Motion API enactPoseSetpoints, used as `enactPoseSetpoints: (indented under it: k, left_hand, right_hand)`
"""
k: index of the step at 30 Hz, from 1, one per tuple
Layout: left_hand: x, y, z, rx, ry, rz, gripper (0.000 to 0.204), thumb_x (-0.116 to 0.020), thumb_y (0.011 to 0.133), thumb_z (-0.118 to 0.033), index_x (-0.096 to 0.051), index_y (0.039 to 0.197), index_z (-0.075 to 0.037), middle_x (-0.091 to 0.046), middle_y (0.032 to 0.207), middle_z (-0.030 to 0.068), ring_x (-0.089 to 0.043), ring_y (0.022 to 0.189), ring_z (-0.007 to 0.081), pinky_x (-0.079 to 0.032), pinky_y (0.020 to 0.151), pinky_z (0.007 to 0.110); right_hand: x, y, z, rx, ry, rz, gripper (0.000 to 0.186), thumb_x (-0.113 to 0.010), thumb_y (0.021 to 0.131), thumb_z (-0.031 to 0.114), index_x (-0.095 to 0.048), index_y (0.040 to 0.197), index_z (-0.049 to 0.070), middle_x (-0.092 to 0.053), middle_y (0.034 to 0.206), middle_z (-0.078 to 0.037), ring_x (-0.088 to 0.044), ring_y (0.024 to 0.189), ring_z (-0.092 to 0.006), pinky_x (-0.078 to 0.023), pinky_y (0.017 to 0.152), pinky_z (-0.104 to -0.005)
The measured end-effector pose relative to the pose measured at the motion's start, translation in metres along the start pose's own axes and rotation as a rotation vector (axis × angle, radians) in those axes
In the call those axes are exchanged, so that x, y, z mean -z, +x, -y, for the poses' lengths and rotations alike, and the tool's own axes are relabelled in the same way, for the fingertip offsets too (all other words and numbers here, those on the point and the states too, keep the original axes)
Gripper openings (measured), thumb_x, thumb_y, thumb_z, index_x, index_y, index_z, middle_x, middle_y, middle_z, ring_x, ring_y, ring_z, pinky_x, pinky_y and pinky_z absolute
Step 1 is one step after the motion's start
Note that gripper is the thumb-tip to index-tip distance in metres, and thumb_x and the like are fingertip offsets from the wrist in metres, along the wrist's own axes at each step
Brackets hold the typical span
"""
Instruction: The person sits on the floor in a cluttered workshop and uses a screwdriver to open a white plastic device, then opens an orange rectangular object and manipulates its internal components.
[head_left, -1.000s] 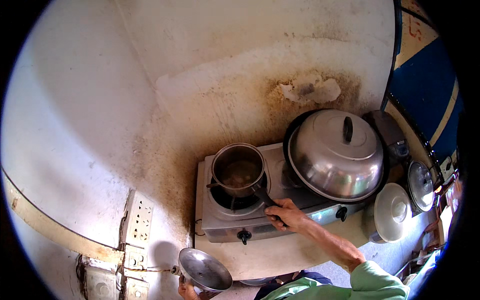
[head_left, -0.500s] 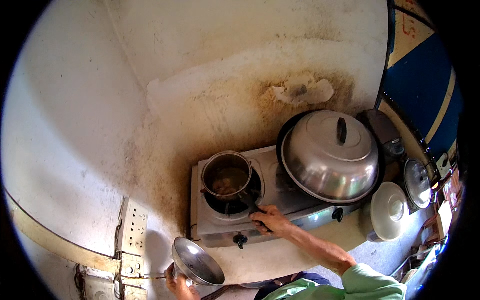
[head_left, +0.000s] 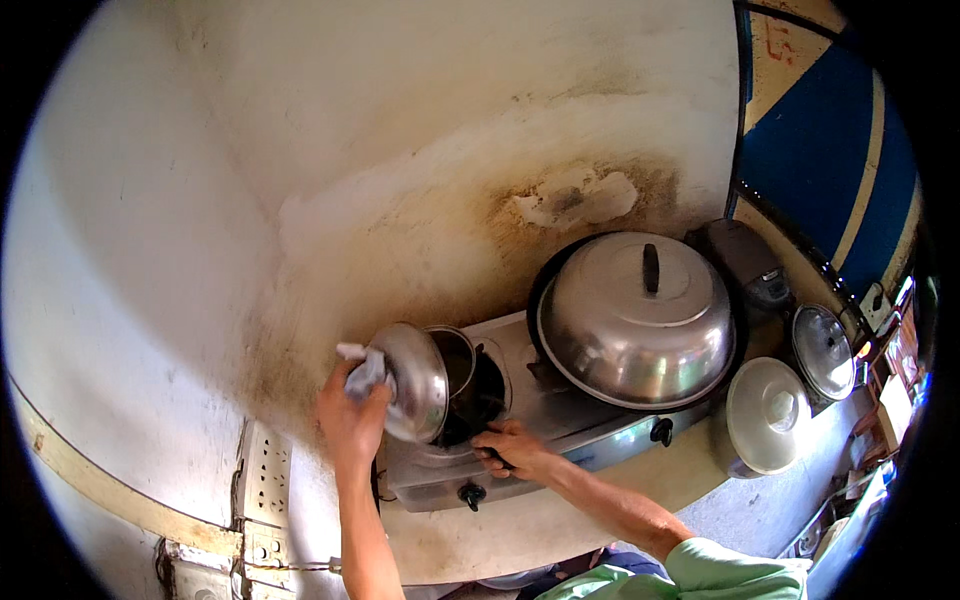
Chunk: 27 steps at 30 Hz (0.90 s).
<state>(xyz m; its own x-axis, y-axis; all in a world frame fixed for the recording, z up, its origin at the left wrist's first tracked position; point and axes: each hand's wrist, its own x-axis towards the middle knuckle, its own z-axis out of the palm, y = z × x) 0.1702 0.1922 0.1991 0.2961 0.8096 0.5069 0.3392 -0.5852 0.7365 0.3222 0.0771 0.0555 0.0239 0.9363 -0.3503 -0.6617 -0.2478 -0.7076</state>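
My left hand (head_left: 348, 408) grips a grey cloth (head_left: 368, 371) on the knob of a steel lid (head_left: 417, 385), held tilted over the small saucepan (head_left: 457, 355) on the left burner. The lid hides much of the pan. My right hand (head_left: 508, 449) is closed on the pan's black handle, low at the front of the two-burner stove (head_left: 565, 437). A large domed steel cover (head_left: 625, 325) sits in a dark pan on the right burner.
At the right stand a pot with a pale lid (head_left: 760, 415), another with a glass-and-steel lid (head_left: 823, 350) and a dark appliance (head_left: 740, 260). A socket strip (head_left: 268, 470) and wiring hang on the left wall. A stained wall (head_left: 420, 240) rises behind the stove.
My left hand has raised the lid from low at the left up to the saucepan and turned it over. My right hand still holds the handle, with the pan partly covered now.
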Motion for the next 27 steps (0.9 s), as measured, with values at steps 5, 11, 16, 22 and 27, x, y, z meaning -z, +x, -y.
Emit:
enactPoseSetpoints:
  k: [5,11,16,22,27]
  left_hand:
    - [-0.065,0.051,0.018,-0.106,0.317,0.178,0.034,-0.066,0.065,-0.019,-0.064,0.092,0.003,-0.065,0.084,0.0234,-0.064,0.081,0.0368,-0.05,0.073,0.043]
    - [-0.103,0.07,0.04,-0.044,0.547,0.255,0.033,-0.071,0.063,-0.02,-0.065,0.086,0.002,-0.065,0.081,0.0226,-0.063,0.082,0.0379,-0.051,0.071,0.045]
    - [-0.11,0.069,0.061,-0.087,0.587,0.295,0.034,-0.072,0.062,-0.02,-0.064,0.087,0.003,-0.065,0.082,0.0228,-0.063,0.083,0.0379,-0.051,0.072,0.044]
    - [-0.117,0.073,0.065,-0.041,0.533,0.359,0.038,-0.073,0.063,-0.024,-0.064,0.092,0.0,-0.065,0.086,0.022,-0.063,0.085,0.0372,-0.05,0.075,0.044]
    - [-0.115,0.072,0.071,-0.184,0.458,0.254,0.031,-0.067,0.074,-0.016,-0.065,0.103,-0.003,-0.067,0.093,0.0183,-0.065,0.086,0.0334,-0.05,0.075,0.042]
  right_hand:
    - [0.0,-0.003,0.003,-0.019,0.015,-0.051,0.015,-0.061,0.087,0.011,-0.051,0.084,0.001,-0.048,0.067,-0.006,-0.042,0.047,-0.0125,-0.031,0.037,-0.0267]
    - [0.013,-0.018,-0.002,-0.005,0.046,-0.042,0.035,-0.06,0.089,0.029,-0.055,0.099,-0.003,-0.062,0.083,-0.015,-0.064,0.073,-0.0236,-0.055,0.065,-0.0354]
    - [0.038,-0.059,-0.028,0.044,0.144,-0.141,0.042,-0.06,0.089,0.031,-0.053,0.106,-0.007,-0.062,0.091,-0.019,-0.065,0.081,-0.0289,-0.054,0.079,-0.0409]
    - [0.083,-0.114,-0.074,0.047,0.203,-0.307,0.044,-0.059,0.09,0.027,-0.051,0.113,-0.009,-0.061,0.096,-0.021,-0.064,0.085,-0.0308,-0.053,0.08,-0.0406]
    - [0.106,-0.174,-0.106,0.014,0.077,-0.428,0.041,-0.059,0.09,0.025,-0.053,0.115,-0.006,-0.063,0.096,-0.018,-0.064,0.086,-0.0267,-0.053,0.08,-0.0359]
